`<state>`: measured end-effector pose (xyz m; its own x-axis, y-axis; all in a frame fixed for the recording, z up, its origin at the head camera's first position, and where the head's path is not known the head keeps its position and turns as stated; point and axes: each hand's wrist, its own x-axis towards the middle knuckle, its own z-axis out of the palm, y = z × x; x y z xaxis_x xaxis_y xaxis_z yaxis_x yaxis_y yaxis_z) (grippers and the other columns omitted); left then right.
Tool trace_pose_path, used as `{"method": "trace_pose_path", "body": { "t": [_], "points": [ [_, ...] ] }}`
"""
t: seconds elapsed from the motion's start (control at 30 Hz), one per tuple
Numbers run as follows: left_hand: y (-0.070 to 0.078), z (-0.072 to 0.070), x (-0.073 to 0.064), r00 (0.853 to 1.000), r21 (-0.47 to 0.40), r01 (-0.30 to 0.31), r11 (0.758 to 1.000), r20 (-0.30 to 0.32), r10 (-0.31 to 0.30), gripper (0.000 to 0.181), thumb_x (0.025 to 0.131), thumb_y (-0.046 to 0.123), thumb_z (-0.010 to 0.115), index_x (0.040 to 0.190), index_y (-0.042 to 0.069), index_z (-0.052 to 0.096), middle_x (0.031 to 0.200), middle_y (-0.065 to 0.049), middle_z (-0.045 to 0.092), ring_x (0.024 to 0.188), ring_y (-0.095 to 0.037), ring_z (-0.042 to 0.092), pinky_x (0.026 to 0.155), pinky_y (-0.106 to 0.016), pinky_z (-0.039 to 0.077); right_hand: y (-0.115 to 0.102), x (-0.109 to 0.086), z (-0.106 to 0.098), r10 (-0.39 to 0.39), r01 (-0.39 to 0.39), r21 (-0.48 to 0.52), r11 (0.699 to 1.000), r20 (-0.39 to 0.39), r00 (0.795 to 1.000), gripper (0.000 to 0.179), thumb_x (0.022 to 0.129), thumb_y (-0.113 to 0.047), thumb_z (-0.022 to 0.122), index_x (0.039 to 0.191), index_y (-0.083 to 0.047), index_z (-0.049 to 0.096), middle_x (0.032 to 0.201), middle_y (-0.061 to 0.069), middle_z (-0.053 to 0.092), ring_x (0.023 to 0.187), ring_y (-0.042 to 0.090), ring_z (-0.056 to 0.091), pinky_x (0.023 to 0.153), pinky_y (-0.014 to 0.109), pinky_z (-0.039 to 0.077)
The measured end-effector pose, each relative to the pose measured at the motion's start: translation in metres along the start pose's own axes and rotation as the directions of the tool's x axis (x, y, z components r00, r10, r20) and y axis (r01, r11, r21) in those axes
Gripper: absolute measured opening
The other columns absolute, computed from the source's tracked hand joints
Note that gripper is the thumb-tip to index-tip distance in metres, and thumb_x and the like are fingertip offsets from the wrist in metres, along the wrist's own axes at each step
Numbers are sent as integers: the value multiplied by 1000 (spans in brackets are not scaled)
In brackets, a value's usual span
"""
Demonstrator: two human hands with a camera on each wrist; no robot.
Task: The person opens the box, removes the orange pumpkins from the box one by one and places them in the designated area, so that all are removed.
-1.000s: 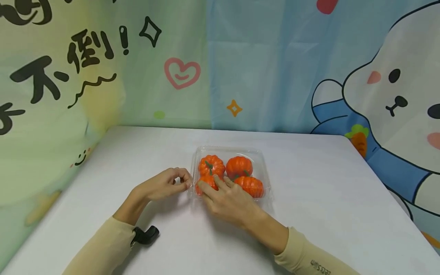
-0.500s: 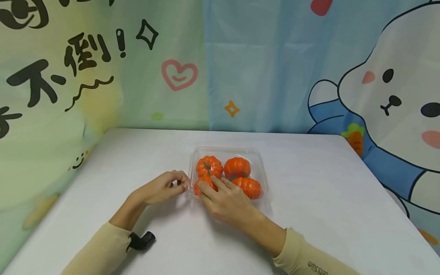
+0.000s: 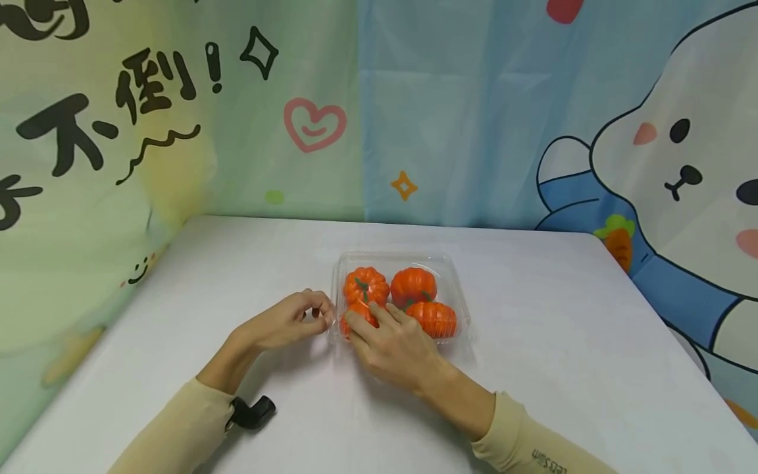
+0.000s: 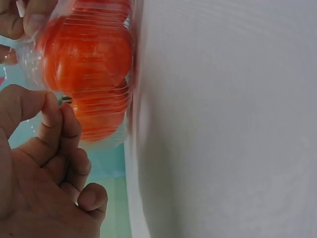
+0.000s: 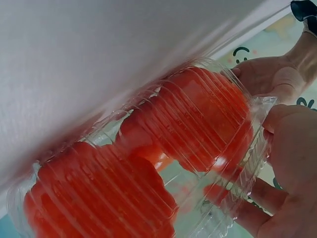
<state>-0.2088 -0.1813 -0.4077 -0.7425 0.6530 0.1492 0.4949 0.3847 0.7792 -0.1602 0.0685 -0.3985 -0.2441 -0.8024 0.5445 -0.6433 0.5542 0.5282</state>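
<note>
Several small orange pumpkins with green stems sit inside a clear plastic container on the white table. At the container's left side my left hand pinches its edge; thumb and forefinger meet there in the left wrist view. My right hand reaches over the near left corner, fingers spread across the clear plastic above the front left pumpkin. In the right wrist view the right thumb lies at the corner of the rim, with fingertips on the top side. The right palm hides part of the container's front edge.
The white table runs to a printed curtain with a cartoon bear, hearts and lettering behind it. A black wrist device sticks out from the left sleeve.
The head view shifts slightly and returns. Both hands stay at the left side and near left corner of the container, with almost no movement; the pumpkins stay put.
</note>
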Motion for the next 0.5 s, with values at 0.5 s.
{"method": "trace_pose_path", "body": {
  "t": [0.5],
  "points": [
    [9,-11,0,991,163,125,979,24,-131,8,96,14,62,90,18,66,86,4,55,92,-19,49,79,-31,39,14,12,-5,125,-114,72,991,-190,974,22,96,-5,54,77,-11,63,109,4,70,91,25,74,80,36,61]
  ]
}}
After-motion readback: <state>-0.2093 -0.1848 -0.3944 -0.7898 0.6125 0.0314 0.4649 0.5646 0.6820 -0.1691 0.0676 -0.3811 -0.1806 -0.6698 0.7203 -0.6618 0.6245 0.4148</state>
